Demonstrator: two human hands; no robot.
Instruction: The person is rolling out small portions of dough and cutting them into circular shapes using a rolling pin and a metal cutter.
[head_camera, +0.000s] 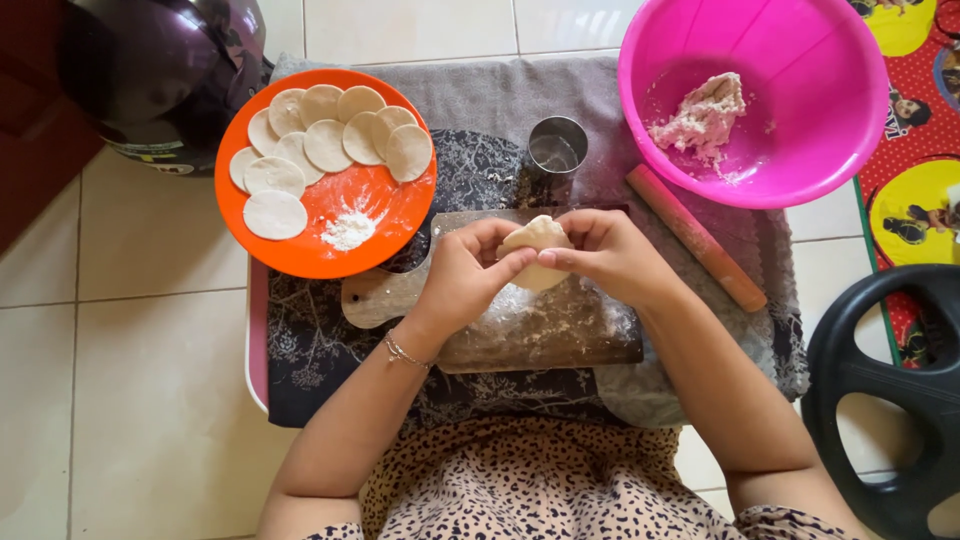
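Pale floor tiles surround a low surface (300, 390) draped in cloth. Above a floured wooden board (540, 335), the left hand (462, 280) and right hand (610, 255) both pinch a dough piece (537, 240), each grip pressed onto it. An orange plate (330, 230) of dough rounds sits far left, a pink bowl (800, 170) far right.

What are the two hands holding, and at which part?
Both hands hold one dough piece above the board, fingertips pinching its lower edge.
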